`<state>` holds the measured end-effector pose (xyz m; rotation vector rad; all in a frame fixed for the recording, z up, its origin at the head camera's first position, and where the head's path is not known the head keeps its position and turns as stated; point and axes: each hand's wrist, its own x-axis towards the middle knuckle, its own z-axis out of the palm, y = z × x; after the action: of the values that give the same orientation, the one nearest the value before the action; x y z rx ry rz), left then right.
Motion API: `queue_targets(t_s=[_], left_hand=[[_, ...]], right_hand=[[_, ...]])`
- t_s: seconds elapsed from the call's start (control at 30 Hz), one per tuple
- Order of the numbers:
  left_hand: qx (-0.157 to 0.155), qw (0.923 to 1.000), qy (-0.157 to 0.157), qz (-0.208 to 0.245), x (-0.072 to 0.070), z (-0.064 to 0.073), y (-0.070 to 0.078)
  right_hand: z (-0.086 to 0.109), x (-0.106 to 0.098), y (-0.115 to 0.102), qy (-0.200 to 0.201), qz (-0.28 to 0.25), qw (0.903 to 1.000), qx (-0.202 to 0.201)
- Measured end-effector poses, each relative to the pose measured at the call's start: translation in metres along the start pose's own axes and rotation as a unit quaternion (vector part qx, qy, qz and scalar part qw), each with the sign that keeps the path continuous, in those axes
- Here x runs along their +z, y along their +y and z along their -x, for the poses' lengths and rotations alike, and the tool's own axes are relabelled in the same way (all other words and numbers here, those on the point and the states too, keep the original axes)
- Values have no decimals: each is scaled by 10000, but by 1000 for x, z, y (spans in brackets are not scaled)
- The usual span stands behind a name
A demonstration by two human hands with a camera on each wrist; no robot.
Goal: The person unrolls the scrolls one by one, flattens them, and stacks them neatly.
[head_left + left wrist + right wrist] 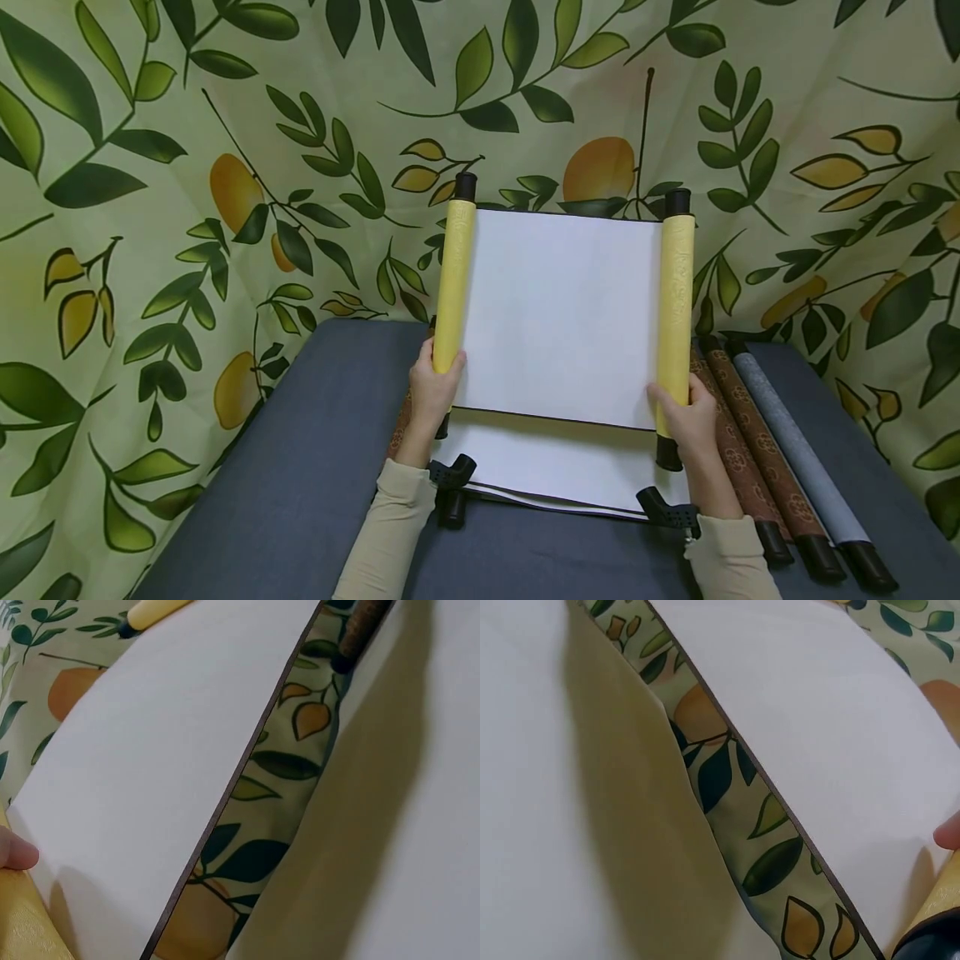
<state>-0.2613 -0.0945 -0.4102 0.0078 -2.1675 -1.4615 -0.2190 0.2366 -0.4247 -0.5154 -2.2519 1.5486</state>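
A yellow scroll is raised partly unrolled, its blank white sheet (562, 308) spread between a left roll (454, 283) and a right roll (677, 300), both with black end knobs. My left hand (435, 390) grips the left roll near its lower end. Low on the right roll, my right hand (690, 417) holds on, thumb at the sheet's side. The wrist views show the left thumb (16, 850) and right thumb tip (949, 831) against the scroll; the other fingers are hidden there. Beneath lies another white sheet (555, 458), partly covered by the raised scroll.
Right of the sheets, two brown patterned rolls (772, 450) and a grey-blue roll (802, 442) lie side by side on the dark blue table (300, 467). Part of another brown roll (401, 425) shows by the left forearm. A leaf-printed cloth (285, 208) hangs around the table.
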Motion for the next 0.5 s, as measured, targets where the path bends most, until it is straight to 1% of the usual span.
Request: queue_targets(t_s=[0.1,0.17,0.27,0.4,0.5], left_hand=[[101,9999,80,-90,0,0,-1],[167,9998,110,-95,0,0,-1],[246,9996,88,-96,0,0,-2],[272,9995,33,-153,-1,0,-4],[272,9993,35,-245,-2,-1,-5]], right_hand=[[0,-3,0,-5,46,10000,22],[-1,-6,-1,-93,72,9999,20],[-1,-11,-1,-373,146,9992,-31],[-1,-17,0,-823,355,9959,-147],[-2,-19,-1,-996,426,9940,-130]])
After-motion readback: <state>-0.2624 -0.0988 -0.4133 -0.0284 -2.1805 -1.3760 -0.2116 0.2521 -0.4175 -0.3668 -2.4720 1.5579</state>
